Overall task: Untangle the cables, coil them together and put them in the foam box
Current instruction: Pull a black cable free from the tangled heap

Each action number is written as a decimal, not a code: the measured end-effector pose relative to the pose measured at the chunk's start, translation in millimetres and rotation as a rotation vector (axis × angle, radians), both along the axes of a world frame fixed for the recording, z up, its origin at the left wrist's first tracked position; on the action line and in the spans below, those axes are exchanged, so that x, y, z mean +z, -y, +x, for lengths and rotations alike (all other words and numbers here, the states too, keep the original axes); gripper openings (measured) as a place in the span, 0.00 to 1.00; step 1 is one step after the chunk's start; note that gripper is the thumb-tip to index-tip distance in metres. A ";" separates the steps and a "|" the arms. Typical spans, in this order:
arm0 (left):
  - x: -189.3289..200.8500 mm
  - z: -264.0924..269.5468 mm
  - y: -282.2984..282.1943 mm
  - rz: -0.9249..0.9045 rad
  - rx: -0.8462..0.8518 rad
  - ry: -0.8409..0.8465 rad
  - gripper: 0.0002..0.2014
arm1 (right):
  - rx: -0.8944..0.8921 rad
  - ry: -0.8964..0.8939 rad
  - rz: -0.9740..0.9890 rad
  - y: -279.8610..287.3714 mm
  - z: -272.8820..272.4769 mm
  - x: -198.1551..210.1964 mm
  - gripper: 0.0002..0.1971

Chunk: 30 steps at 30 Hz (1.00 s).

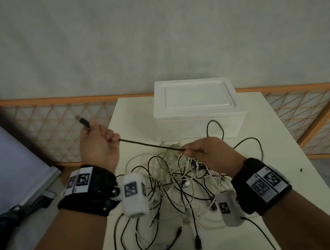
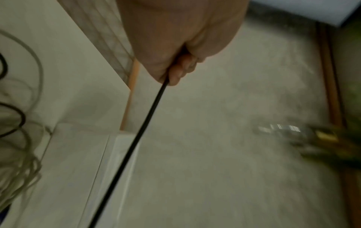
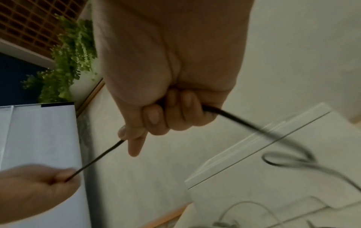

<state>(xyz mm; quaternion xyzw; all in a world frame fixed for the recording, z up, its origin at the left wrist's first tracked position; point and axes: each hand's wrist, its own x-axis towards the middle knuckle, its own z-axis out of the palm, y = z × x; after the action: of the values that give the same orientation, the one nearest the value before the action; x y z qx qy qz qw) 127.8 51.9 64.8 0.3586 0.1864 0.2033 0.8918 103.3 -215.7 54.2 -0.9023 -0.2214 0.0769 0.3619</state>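
The black cable's plug [image 2: 289, 131] is blurred in the left wrist view.

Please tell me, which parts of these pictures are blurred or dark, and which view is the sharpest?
Head view: dim but the sharpest; the black cable between left hand and right hand reads clearly. Left wrist view: the plug is smeared by motion. Right wrist view: the cable's loop over the foam box is blurred.

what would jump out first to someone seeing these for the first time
A black cable is stretched straight between the left hand and the right hand, raised above the table. Under them lies a heap of tangled black and white cables. Behind it stands the white foam box, lid on.
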 end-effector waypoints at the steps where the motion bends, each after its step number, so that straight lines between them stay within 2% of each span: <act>1: -7.1 4.4 -14.0 -0.016 0.018 -0.052 0.17 | -0.012 0.031 -0.089 7.3 0.6 -1.0 0.12; 3: -20.3 8.1 -44.2 -0.041 0.023 -0.097 0.25 | -0.048 0.061 -0.240 24.3 1.6 -1.7 0.13; 4: -23.8 6.8 -56.2 -0.027 0.014 -0.093 0.26 | -0.078 0.065 -0.295 33.9 2.4 -3.0 0.14; 6: -31.6 0.2 -71.3 0.094 0.024 -0.127 0.19 | -0.150 0.055 -0.371 52.3 1.9 -7.0 0.15; 8: -41.6 -4.3 -66.7 0.353 0.037 -0.267 0.15 | -0.208 0.048 -0.493 60.9 0.0 -11.1 0.14; 9: -43.2 -6.8 -54.8 0.548 0.012 -0.327 0.13 | -0.212 0.070 -0.591 60.3 -0.1 -13.0 0.15; 11: -41.5 -15.8 -18.1 0.903 -0.155 -0.326 0.09 | -0.173 0.148 -0.727 46.6 -1.7 -14.6 0.15; 12: -36.9 -21.2 4.6 1.038 -0.270 -0.277 0.07 | -0.138 0.194 -0.730 34.8 -2.9 -12.1 0.13; 14: -26.3 -32.2 49.6 1.202 -0.539 -0.161 0.05 | -0.072 0.292 -0.697 7.0 -7.2 -3.7 0.12; 16: -17.6 -40.5 83.9 1.258 -0.723 -0.100 0.04 | -0.023 0.426 -0.702 -17.0 -10.2 5.3 0.10; 18: -17.6 -41.9 97.6 1.204 -0.757 -0.103 0.09 | -0.016 0.493 -0.719 -26.0 -9.3 11.3 0.09; 20: -18.0 -44.9 97.0 1.104 -0.790 -0.119 0.10 | 0.001 0.484 -0.652 -22.9 -7.6 10.4 0.16; 22: -17.0 -47.7 87.0 1.194 -0.843 -0.109 0.10 | 0.008 0.473 -0.603 -13.2 -9.7 3.7 0.26; 23: -19.1 -45.9 74.8 1.248 -0.838 -0.123 0.09 | -0.020 0.437 -0.603 -5.6 -10.5 1.1 0.28; 25: -26.2 -40.4 38.9 1.287 -0.706 -0.207 0.10 | -0.144 0.317 -0.619 22.2 -10.3 -7.5 0.29; 27: -37.9 -37.4 -6.5 1.154 -0.554 -0.287 0.12 | -0.229 0.250 -0.688 55.2 -14.5 -16.6 0.29; 28: -44.8 -40.0 -26.4 1.123 -0.514 -0.334 0.13 | -0.231 0.252 -0.745 67.8 -18.1 -22.0 0.29; 30: -56.8 -51.0 -53.2 1.208 -0.501 -0.437 0.15 | -0.190 0.280 -0.804 79.9 -24.3 -35.5 0.28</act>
<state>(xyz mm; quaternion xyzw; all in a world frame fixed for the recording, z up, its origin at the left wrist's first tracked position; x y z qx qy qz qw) 76.8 105.1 8.0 0.8577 0.1276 -0.0178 0.4978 79.0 -295.7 18.7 -0.9895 -0.1366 0.0001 -0.0464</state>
